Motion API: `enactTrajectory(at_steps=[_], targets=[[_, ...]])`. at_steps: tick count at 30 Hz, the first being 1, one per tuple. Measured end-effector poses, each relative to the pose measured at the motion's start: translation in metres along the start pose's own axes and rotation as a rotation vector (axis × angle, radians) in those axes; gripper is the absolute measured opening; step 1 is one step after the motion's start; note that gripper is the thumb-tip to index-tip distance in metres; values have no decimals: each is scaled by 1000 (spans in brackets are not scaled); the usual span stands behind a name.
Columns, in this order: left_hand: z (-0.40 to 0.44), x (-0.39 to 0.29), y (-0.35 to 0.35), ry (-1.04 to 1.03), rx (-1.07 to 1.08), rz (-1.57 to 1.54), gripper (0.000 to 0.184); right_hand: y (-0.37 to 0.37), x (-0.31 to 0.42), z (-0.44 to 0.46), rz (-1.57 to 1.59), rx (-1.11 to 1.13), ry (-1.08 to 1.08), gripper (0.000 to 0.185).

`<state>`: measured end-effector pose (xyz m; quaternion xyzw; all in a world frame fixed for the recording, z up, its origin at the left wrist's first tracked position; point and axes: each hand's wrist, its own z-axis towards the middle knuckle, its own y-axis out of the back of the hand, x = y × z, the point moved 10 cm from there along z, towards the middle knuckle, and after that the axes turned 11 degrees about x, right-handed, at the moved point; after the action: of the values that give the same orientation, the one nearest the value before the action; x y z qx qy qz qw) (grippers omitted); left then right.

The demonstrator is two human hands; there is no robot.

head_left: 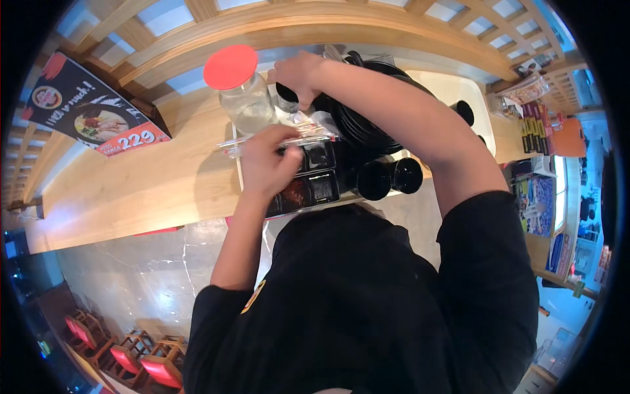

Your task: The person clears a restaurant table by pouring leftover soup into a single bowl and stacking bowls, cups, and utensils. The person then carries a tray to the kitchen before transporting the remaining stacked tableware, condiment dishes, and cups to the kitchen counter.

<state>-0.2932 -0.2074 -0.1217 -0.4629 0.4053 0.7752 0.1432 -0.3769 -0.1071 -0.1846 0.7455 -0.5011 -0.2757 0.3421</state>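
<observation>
My left hand (269, 161) is closed, its fingers curled over a black sauce box (321, 186) with several compartments. A small dark thing shows between its thumb and fingers, too hidden to name. Beside that hand lie thin sticks in clear wrappers (314, 139). Farther back, my right hand (298, 75) wraps its fingers round a small dark cup (287, 94). To the left of that cup stands a clear jar (248, 108) with a red lid (230, 67). A stack of black dishes (364, 121) sits under my right forearm, which partly hides it.
A white tray (482, 98) lies beneath these things on the wooden counter (131, 190). Two black cups (373, 180) stand at its front edge. A menu sign (98, 108) is on the left, and a wooden lattice (308, 26) borders the back. Red chairs (161, 371) stand below left.
</observation>
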Motion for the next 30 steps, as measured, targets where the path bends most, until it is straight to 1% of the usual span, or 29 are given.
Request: enactTrajectory(at_steps=[1, 2, 3, 4, 5, 6, 8, 10, 11, 12, 13, 14, 15, 16, 17, 18, 20, 21, 22, 24, 25, 26, 27, 28, 30], targets=[[-10, 5, 13, 10, -77, -39, 19, -2, -3, 2, 6, 59, -9, 81], [-19, 10, 27, 20, -157, -78, 18, -2, -5, 5, 16, 57, -13, 81], [-24, 15, 31, 16, -150, -76, 18, -3, -7, 8, 37, 77, 1, 81], [-32, 23, 39, 20, -204, -79, 21, -4, -8, 10, 54, 96, 15, 80], [-37, 30, 48, 22, -261, -83, 25, 3, -5, -3, 83, 138, 0, 80], [-38, 35, 50, 14, -258, -86, 25, 5, -4, -13, 83, 136, -9, 80], [-46, 41, 60, 93, -404, 286, 37, 35, -8, -49, 159, -221, 8, 74], [-49, 77, 60, 227, -395, 343, 49, 60, -18, -124, 230, -360, -24, 68], [-57, 119, 61, 334, -381, 243, 51, 65, -34, -163, 193, -492, -35, 60], [-68, 160, 61, 444, -363, 148, 54, 59, -62, -208, 256, -570, -161, 54], [-75, 185, 61, 497, -354, 49, 58, 38, -104, -240, 424, -585, -279, 50], [-79, 199, 56, 548, -343, -44, 63, 21, -138, -273, 350, -455, -423, 49], [-78, 193, 52, 540, -335, -51, 63, -15, -178, -299, 316, -375, -537, 48], [-79, 194, 46, 601, -350, -198, 66, -58, -212, -319, 281, -298, -650, 48], [-80, 194, 38, 662, -362, -343, 69, -99, -232, -333, 324, -175, -710, 53], [-77, 188, 36, 655, -355, -343, 69, -141, -245, -343, 371, -50, -765, 58], [-70, 180, 26, 666, -253, -340, 69, -198, -252, -347, 432, -174, -738, 78], [-68, 179, 22, 708, -197, -323, 67, -222, -252, -342, 473, -193, -703, 86], [-68, 176, 21, 715, -216, -309, 67, -238, -249, -334, 512, -214, -656, 95], [-64, 181, 10, 716, -197, -304, 67, -244, -238, -324, 612, -400, -492, 81], [-65, 184, 12, 721, -202, -297, 66, -248, -238, -321, 691, -337, -522, 75], [-68, 184, 22, 725, -211, -287, 66, -241, -235, -325, 658, -441, -503, 71], [-74, 180, 38, 744, -259, -257, 66, -240, -235, -326, 674, -490, -463, 71], [-76, 172, 53, 721, -304, -188, 63, -234, -234, -331, 617, -598, -434, 69], [-69, 157, 66, 668, -362, -68, 58, -204, -218, -341, 687, -584, -471, 65]])
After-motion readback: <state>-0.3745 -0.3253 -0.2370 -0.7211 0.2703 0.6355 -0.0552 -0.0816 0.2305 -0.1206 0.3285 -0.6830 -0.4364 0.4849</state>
